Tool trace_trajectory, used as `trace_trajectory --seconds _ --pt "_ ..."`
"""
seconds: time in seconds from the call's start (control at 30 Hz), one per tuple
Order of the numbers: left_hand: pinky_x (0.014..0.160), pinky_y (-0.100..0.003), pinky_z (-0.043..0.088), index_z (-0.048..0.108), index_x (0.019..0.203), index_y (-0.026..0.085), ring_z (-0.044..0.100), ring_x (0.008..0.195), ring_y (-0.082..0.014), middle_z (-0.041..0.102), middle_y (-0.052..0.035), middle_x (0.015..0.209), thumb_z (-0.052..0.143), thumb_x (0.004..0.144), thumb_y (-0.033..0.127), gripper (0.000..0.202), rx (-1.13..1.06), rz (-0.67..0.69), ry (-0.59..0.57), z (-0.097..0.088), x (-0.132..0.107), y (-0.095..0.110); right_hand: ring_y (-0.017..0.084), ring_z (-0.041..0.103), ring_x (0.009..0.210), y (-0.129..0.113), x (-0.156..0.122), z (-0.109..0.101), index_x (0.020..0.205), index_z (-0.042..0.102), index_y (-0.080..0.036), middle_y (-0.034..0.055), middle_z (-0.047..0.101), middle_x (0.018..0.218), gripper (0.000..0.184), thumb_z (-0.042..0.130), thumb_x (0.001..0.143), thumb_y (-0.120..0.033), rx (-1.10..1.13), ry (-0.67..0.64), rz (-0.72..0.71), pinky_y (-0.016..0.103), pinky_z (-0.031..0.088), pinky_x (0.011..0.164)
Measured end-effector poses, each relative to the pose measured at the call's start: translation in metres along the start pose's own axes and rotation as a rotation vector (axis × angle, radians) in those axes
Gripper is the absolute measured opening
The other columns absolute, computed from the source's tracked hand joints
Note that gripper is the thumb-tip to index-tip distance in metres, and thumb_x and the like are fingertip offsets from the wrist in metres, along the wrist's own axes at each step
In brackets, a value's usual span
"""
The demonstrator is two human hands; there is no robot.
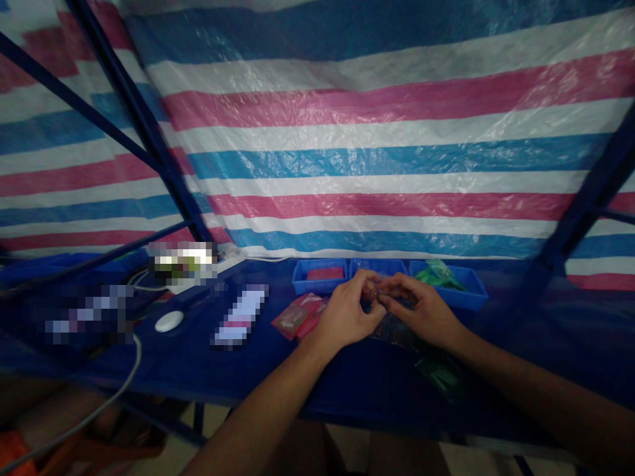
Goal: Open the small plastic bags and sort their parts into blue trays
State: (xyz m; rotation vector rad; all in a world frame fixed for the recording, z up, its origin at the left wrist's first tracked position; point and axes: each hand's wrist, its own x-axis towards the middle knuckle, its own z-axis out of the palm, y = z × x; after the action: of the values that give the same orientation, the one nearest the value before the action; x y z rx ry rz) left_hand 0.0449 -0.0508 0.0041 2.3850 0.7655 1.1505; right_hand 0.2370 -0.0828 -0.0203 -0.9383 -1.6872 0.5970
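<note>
My left hand (350, 309) and my right hand (419, 305) meet above the blue table, fingertips pinched together. Between them is something small and dark that I cannot make out. Pink packets (298, 316) lie flat just left of my left hand. Under the hands rests a clear plastic bag (391, 330), partly hidden. A dark green packet (441, 375) lies below my right wrist. Behind the hands stand three blue bins: the left bin (297, 283) holds something pink, the middle bin (391, 266) is mostly covered by my hands, and the right bin (473, 291) holds green plastic packets (439, 274).
To the left, a blurred-out phone-shaped object (241, 316) and a white oval object (169, 321) lie on the blue table (268, 370). A white cable (129, 377) hangs over the front edge. Blue metal posts (166, 173) and striped plastic sheeting (377, 158) enclose the table.
</note>
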Motion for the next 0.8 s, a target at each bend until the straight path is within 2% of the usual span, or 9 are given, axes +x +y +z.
trace_trajectory --seconds 0.1,0.2,0.3,0.4,0.5,0.67,0.8 --pt "0.084 -0.031 0.055 0.058 0.12 0.022 0.071 0.086 -0.0185 0.073 -0.0011 0.094 0.061 0.087 0.012 0.035 -0.005 0.019 -0.001 -0.001 0.001 0.0 0.023 0.075 0.09 0.0 -0.001 -0.001 0.11 0.071 -0.026 0.0045 0.077 0.101 0.019 0.071 0.095 -0.038 -0.008 0.021 0.031 0.038 0.062 0.084" --pt "0.083 -0.031 0.056 0.059 0.123 0.021 0.071 0.084 -0.0177 0.073 -0.0005 0.091 0.061 0.09 0.015 0.033 -0.04 0.025 0.003 -0.002 0.002 -0.001 0.024 0.075 0.093 0.003 -0.001 -0.002 0.11 0.07 -0.026 0.0057 0.077 0.105 0.021 0.071 0.095 -0.04 -0.008 0.048 0.042 0.039 0.062 0.086" --pt "0.086 -0.031 0.056 0.058 0.128 0.022 0.072 0.086 -0.0175 0.074 0.0 0.091 0.063 0.089 0.013 0.04 -0.055 0.016 0.011 -0.002 0.002 -0.003 0.025 0.075 0.1 0.008 0.0 -0.004 0.107 0.071 -0.026 0.0063 0.076 0.109 0.02 0.071 0.094 -0.041 0.008 0.046 0.032 0.04 0.062 0.091" --pt "0.089 -0.032 0.057 0.056 0.132 0.022 0.074 0.088 -0.0174 0.075 0.0005 0.092 0.065 0.085 0.01 0.05 -0.071 -0.007 0.007 0.0 0.002 -0.005 0.025 0.075 0.097 0.012 0.001 -0.005 0.107 0.07 -0.025 0.0059 0.076 0.106 0.02 0.072 0.094 -0.041 0.006 0.026 0.033 0.041 0.062 0.089" --pt "0.089 -0.031 0.058 0.056 0.133 0.022 0.075 0.088 -0.0173 0.077 0.0007 0.092 0.067 0.085 0.01 0.051 -0.08 -0.022 0.013 0.001 0.001 -0.005 0.024 0.074 0.094 0.013 0.001 -0.006 0.105 0.069 -0.025 0.0048 0.074 0.101 0.016 0.072 0.093 -0.036 -0.014 0.032 0.027 0.039 0.061 0.086" --pt "0.091 -0.033 0.059 0.059 0.13 0.023 0.075 0.091 -0.0184 0.078 0.0 0.096 0.069 0.089 0.014 0.043 -0.062 -0.01 -0.004 0.002 0.002 -0.006 0.023 0.072 0.093 0.008 0.001 -0.005 0.103 0.066 -0.025 0.0037 0.072 0.099 0.012 0.068 0.091 -0.027 -0.06 0.051 0.001 0.036 0.059 0.085" --pt "0.097 -0.036 0.057 0.066 0.123 0.022 0.073 0.103 -0.0218 0.077 -0.0057 0.11 0.064 0.096 0.02 0.028 0.019 0.038 0.003 0.001 0.002 -0.008 0.023 0.069 0.087 0.004 0.003 -0.009 0.098 0.067 -0.025 0.0033 0.071 0.093 0.008 0.066 0.09 -0.024 -0.182 0.075 -0.04 0.037 0.057 0.081"
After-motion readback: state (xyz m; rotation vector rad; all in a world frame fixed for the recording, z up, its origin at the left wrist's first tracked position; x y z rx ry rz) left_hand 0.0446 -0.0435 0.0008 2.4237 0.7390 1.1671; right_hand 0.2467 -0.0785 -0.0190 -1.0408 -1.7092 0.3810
